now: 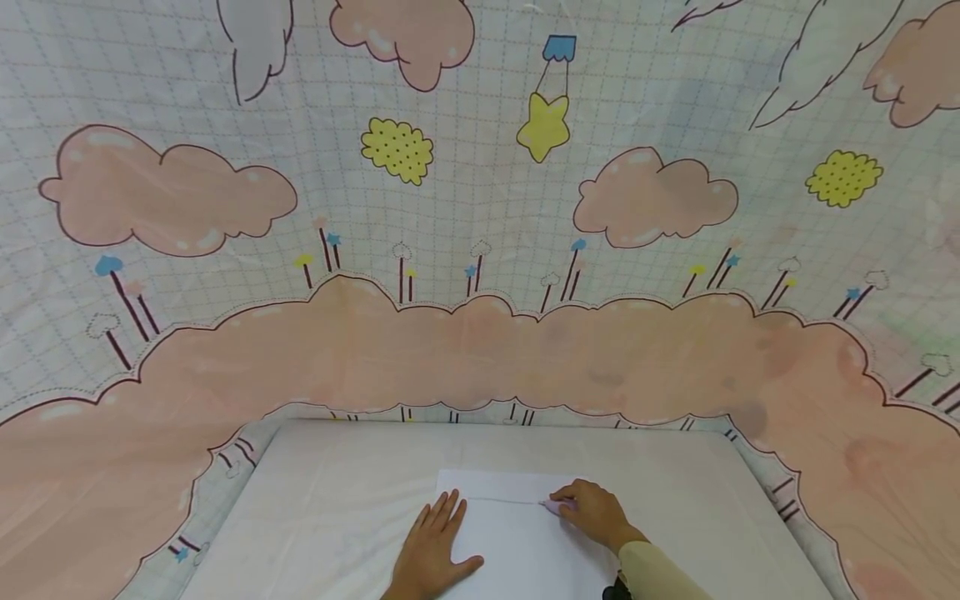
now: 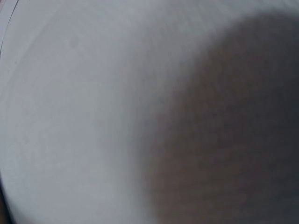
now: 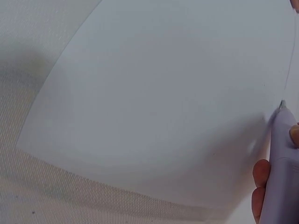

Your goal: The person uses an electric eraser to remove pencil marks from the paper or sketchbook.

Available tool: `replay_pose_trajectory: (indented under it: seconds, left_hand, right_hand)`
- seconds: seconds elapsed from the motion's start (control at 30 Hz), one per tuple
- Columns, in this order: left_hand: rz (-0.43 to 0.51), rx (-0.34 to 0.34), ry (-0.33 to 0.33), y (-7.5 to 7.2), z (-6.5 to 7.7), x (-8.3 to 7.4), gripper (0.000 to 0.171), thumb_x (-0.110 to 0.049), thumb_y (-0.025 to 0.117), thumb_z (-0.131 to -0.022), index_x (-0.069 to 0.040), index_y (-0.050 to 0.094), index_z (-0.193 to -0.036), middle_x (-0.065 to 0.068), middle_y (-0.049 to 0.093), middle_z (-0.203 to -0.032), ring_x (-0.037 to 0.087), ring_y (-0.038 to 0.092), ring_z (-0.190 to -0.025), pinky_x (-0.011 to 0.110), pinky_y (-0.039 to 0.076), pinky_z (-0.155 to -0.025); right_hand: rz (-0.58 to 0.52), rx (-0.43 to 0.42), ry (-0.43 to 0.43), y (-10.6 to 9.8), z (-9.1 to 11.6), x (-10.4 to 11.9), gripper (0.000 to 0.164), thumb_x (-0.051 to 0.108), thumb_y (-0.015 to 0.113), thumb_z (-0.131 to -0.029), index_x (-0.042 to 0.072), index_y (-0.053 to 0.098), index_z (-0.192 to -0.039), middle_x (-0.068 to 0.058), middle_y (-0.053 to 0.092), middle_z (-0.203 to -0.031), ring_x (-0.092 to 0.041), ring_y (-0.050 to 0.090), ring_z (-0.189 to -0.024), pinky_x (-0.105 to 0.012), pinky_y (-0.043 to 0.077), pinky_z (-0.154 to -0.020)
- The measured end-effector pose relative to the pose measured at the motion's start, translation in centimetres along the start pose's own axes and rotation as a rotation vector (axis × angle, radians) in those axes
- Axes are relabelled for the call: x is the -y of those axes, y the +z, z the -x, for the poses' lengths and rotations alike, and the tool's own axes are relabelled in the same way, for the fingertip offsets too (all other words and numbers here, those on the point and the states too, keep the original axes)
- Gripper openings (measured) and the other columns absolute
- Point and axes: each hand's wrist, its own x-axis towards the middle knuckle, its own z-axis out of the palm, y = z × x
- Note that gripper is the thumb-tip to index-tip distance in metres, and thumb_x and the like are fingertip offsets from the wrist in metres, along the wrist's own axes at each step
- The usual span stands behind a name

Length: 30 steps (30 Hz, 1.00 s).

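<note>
The paper (image 1: 525, 550) lies on the white table (image 1: 337, 487), its far edge in full sight and its near part running out of the head view at the bottom. The left hand (image 1: 431, 546) rests at the paper's left edge, holding nothing: its fingers are straight and somewhat spread, pointing toward the far edge, and the thumb reaches right, over the paper. The right hand (image 1: 596, 512) is over the right part of the paper, grasping a lilac pen (image 3: 280, 177) with bent fingers. The pen is tilted, and its tip touches the paper near the far edge. A thin line (image 1: 502, 501) runs across the paper just inside that edge, from beside the left fingertips to the pen tip. A pale yellow sleeve (image 1: 663, 575) comes in from the right of the paper, and a black object (image 1: 617, 590) sits at the wrist, by the paper's right side; what it is I cannot tell. In the left wrist view a blurred dark shape (image 2: 233, 140) hides much of the white surface. Beyond the paper and the table spreads a printed cloth (image 1: 465, 358) with pink clouds, a yellow star and dotted yellow patches.
</note>
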Motion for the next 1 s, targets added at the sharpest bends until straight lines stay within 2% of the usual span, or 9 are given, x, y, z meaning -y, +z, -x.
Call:
replay_pose_trajectory:
  seconds: [0.17, 0.43, 0.77, 1.0]
  left_hand:
    - [0.008, 0.001, -0.003, 0.0, 0.0, 0.0, 0.097, -0.084, 0.039, -0.083, -0.012, 0.047, -0.147, 0.006, 0.038, -0.157, 0.027, 0.034, -0.145, 0.049, 0.031, -0.114]
    - [0.011, 0.044, -0.022, -0.3, -0.1, -0.1, 0.098, -0.085, 0.037, -0.082, -0.013, 0.044, -0.149, 0.005, 0.035, -0.159, 0.025, 0.031, -0.147, 0.048, 0.028, -0.117]
    - [0.019, -0.044, -0.001, -0.2, 0.0, -0.3, 0.095, -0.083, 0.042, -0.082, -0.012, 0.049, -0.145, 0.006, 0.041, -0.155, 0.026, 0.037, -0.144, 0.048, 0.033, -0.112]
    - [0.008, -0.022, 0.001, -0.1, 0.0, -0.1, 0.095, -0.083, 0.04, -0.083, -0.012, 0.048, -0.147, 0.006, 0.04, -0.156, 0.025, 0.035, -0.145, 0.048, 0.032, -0.114]
  right_hand:
    - [-0.005, -0.006, -0.013, 0.2, -0.1, 0.3, 0.016, 0.016, 0.073, -0.085, 0.016, 0.079, -0.1, 0.002, 0.073, -0.097, -0.024, 0.069, -0.094, -0.046, 0.056, -0.083]
    - [0.001, -0.017, -0.031, 0.5, -0.4, 1.0, 0.016, 0.017, 0.074, -0.084, 0.018, 0.079, -0.098, 0.004, 0.071, -0.092, -0.019, 0.068, -0.088, -0.042, 0.057, -0.077]
    - [-0.01, -0.015, -0.017, 0.2, -0.1, 0.9, 0.015, 0.017, 0.073, -0.084, 0.016, 0.079, -0.098, 0.001, 0.073, -0.097, -0.024, 0.069, -0.093, -0.045, 0.056, -0.08]
    - [-0.017, -0.017, -0.021, 0.1, 0.0, 0.7, 0.015, 0.016, 0.073, -0.084, 0.016, 0.079, -0.098, 0.0, 0.073, -0.098, -0.025, 0.069, -0.095, -0.047, 0.056, -0.082]
